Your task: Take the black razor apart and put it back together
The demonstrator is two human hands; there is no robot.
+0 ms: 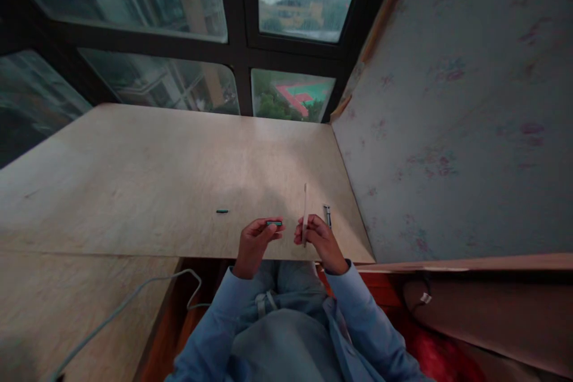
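My left hand (257,242) is closed, pinching a small dark-green cylinder that looks like a battery (274,223) between thumb and fingers. A similar small battery (222,211) lies on the table, left of that hand. In my right hand (320,239) is a long, thin, pale object (305,209), held upright and seen edge-on, so its kind is unclear. The fingers are closed around its lower part. Just beyond the right hand rests a slim metallic tool (327,215) with a short crosspiece at its far end, partly hidden by the hand. Both hands are apart, above the table's near edge.
The pale wooden table (179,173) reaches back to dark-framed windows (246,65). A papered wall (447,131) borders it on the right. At the lower left, a grey cable (120,308) crosses a lower wooden surface (80,292). Red fabric (439,352) lies at the lower right.
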